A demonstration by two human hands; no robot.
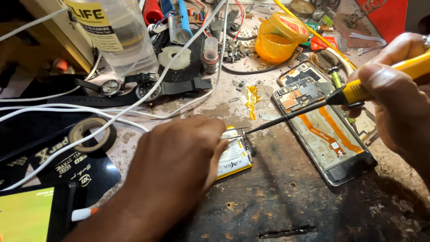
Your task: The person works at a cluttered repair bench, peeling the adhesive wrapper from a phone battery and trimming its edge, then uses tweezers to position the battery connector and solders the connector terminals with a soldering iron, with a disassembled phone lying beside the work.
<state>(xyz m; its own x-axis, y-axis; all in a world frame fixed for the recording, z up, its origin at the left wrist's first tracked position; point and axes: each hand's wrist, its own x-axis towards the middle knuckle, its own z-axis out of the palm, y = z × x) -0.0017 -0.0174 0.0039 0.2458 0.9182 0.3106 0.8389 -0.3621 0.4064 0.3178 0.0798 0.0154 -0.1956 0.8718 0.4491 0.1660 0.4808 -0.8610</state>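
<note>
Head view. Lying around the working spot on the scarred, stained worktop (286,188): opened phone frame (323,130) with exposed circuit board and orange flex strips, just right of the battery; roll of tape (92,133) and white cables (134,112) to the left; two wristwatches (130,87) behind; clear plastic bottle (123,36) and translucent orange tub (280,38) further back. Blocking much of the battery: left hand (179,166).

Flat white phone battery (235,157) with yellow edging, lying on the worktop at frame centre, long axis running near-to-far, terminal end pointing away. Left hand pressing down on it, fingers flattened, gripping nothing.

Right hand (394,94) fingers closing around the yellow plastic handle of the soldering iron (322,105). Slim dark metal shaft running long axis right-to-left, slightly downward, tip pointing at the battery's far edge, beside thin metal tweezers (235,130) lying there.
</note>
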